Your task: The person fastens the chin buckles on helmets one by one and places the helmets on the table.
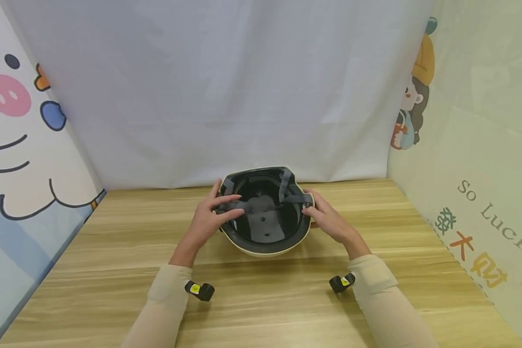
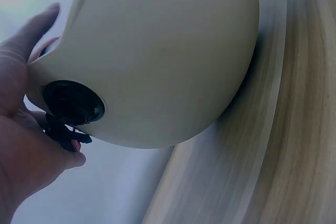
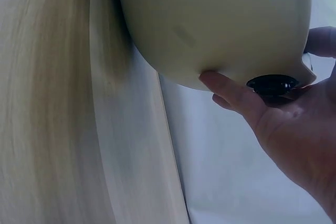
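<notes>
A cream helmet (image 1: 263, 253) rests upside down on the table, its dark lining and grey chin straps (image 1: 283, 186) facing up. My left hand (image 1: 204, 220) is at its left rim, fingers spread; the index finger and thumb reach over the inside with a gap between them. In the left wrist view, a black round fitting (image 2: 73, 102) and a black strap piece (image 2: 65, 132) lie close to the palm. My right hand (image 1: 332, 224) grips the right rim, thumb on the inner side. Its fingers (image 3: 231, 90) press the outer shell below another black round fitting (image 3: 272, 85).
The wood-grain table (image 1: 265, 299) runs back to a hanging white cloth (image 1: 226, 96). Printed panels stand on the left (image 1: 21, 145) and right (image 1: 483, 145). Small black wrist cameras (image 1: 200, 291) are strapped to both sleeves.
</notes>
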`<state>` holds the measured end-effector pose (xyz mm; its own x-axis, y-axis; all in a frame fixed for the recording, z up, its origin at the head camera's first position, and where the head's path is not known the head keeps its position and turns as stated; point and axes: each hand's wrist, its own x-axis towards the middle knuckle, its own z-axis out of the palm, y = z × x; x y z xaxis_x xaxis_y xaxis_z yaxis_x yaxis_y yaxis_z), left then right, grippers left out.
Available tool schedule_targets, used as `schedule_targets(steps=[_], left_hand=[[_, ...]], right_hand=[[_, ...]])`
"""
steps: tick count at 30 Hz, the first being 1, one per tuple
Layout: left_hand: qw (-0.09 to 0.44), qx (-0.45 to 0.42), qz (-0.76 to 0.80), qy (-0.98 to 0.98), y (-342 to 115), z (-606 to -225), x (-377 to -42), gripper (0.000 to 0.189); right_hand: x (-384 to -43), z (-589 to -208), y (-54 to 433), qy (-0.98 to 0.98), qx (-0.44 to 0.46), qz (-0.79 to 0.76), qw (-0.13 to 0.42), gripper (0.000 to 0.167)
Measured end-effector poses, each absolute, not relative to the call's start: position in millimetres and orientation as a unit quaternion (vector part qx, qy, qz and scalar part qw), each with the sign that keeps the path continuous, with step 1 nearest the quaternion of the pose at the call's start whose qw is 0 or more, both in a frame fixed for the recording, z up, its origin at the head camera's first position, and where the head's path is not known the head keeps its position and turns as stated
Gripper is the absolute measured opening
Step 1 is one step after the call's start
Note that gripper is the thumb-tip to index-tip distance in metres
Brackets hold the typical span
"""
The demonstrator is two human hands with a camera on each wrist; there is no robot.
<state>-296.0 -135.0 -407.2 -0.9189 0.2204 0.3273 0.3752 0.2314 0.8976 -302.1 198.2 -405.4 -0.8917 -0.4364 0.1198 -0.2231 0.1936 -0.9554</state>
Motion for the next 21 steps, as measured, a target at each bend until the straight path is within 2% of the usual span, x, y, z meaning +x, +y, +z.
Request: schedule_targets(steps=[4, 9, 13, 18, 21], left_hand=[[0.071, -0.188, -0.596, -0.778, -133.6, -408.7, -297.8, 0.041], [0.08, -0.123, -0.643, -0.751, -130.6, -411.0, -302.9, 0.064], [0.057, -0.056, -0.676, -0.733, -128.6, -411.9, -303.8, 0.077], [0.015, -0.028, -0.702, -0.711, -128.1, -414.5, -306.8, 0.074], [0.023, -0.023, -0.702, -0.711, -128.7, -416.0, -307.7, 0.068]], right_hand=[[-301.9, -405.5, 198.7, 0.769, -0.214, -0.595, 0.09, 0.061], [-301.5, -404.6, 198.9, 0.765, -0.214, -0.601, 0.091, 0.061], [-301.8, -404.1, 198.8, 0.765, -0.213, -0.601, 0.091, 0.062], [-302.0, -403.7, 198.8, 0.767, -0.212, -0.598, 0.092, 0.062], [-301.7, -403.7, 199.0, 0.767, -0.211, -0.599, 0.094, 0.061]])
